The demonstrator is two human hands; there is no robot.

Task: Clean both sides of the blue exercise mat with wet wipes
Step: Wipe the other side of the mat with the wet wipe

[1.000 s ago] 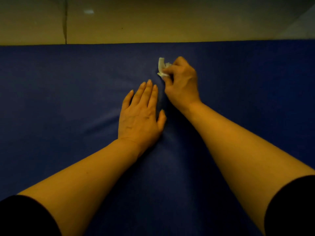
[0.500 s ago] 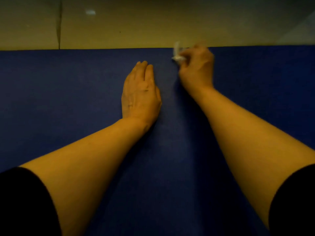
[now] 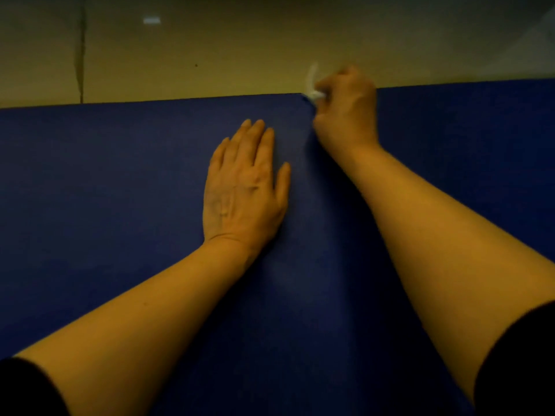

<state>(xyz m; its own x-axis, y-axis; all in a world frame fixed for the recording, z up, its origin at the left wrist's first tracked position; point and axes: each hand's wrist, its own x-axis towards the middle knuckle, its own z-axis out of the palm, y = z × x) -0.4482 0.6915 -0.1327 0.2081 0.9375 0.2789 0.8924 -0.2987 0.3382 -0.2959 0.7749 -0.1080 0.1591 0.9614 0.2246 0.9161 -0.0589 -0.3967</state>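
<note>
- A dark blue exercise mat [image 3: 120, 205] of soft, matte, finely grained material covers the middle and lower part of the frame, lying flat; its straight far edge runs across the upper third of the picture, from left to right.
- Beyond that edge, along the top of the frame, a smooth, glossy beige tiled floor [image 3: 210, 49] shows, with a dark grout line running down at the upper left and a small pale light reflection near it.
- The left hand [image 3: 243, 187] lies palm down on the mat at centre frame, fingers straight and close together, thumb held slightly out to the side; it grips nothing and simply presses on the surface.
- The right hand [image 3: 345, 109] is at the mat's far edge, upper right of centre, fingers curled into a loose fist that pinches a small crumpled white wet wipe [image 3: 313, 85].
- The wipe is blurred; a thin, pale flap of it sticks up above the knuckles over the floor, while its lower bunched part meets the mat's edge.
- Both bare forearms reach in from the bottom corners, each ending in a black fabric sleeve [image 3: 516, 361] pushed up near the elbow.
- The two hands are near each other but apart, a strip of bare mat between them.
</note>
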